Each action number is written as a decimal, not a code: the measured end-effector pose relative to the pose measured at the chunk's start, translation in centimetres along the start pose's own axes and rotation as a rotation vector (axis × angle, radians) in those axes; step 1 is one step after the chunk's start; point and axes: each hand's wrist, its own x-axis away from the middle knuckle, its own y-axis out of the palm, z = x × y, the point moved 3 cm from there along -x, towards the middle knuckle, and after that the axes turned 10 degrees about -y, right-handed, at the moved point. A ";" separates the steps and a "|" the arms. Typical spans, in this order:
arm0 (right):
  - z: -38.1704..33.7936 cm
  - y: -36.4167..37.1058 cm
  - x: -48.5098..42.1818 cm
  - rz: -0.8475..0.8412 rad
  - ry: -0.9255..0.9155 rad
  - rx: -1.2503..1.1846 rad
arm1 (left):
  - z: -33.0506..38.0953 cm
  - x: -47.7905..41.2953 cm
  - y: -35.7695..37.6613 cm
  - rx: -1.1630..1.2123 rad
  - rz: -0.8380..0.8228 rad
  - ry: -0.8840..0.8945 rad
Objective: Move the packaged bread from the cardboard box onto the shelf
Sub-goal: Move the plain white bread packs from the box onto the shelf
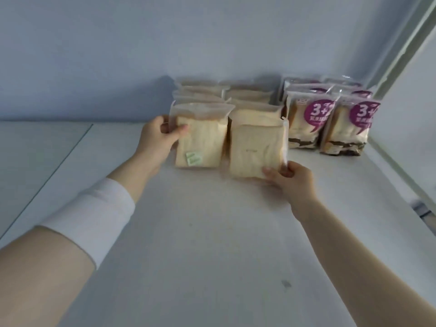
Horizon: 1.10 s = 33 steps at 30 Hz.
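Left hand (157, 138) and right hand (293, 181) reach forward, both pinching.

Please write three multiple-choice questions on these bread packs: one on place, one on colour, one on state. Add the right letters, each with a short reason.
1. Where do the purple-labelled bread packs stand relative to the plain bread packs?
A. To their right.
B. To their left.
C. On top of them.

2. What colour is the sticker on the front-left plain pack in the left hand?
A. Red.
B. Green.
C. Blue.

3. What is the right hand doing?
A. Hanging idle.
B. Gripping the front-right plain pack by a lower corner.
C. Lying flat, open.

1 A: purple labels show at right. 2 B: it is pale green. 3 B: thumb and fingers pinch that corner.
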 end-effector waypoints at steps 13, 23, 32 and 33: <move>-1.1 1.5 -0.5 0.179 -0.127 0.353 | -0.6 -0.6 1.5 -0.104 0.184 -0.003; -4.9 -4.8 12.9 0.085 -0.067 0.932 | 4.9 16.7 9.0 -1.112 -0.125 0.730; 0.4 -26.0 34.4 0.150 0.177 1.143 | 5.6 42.6 23.1 -1.237 -0.604 1.088; 2.0 -28.8 37.3 0.147 0.246 1.162 | 4.9 46.0 24.8 -1.241 -0.647 1.110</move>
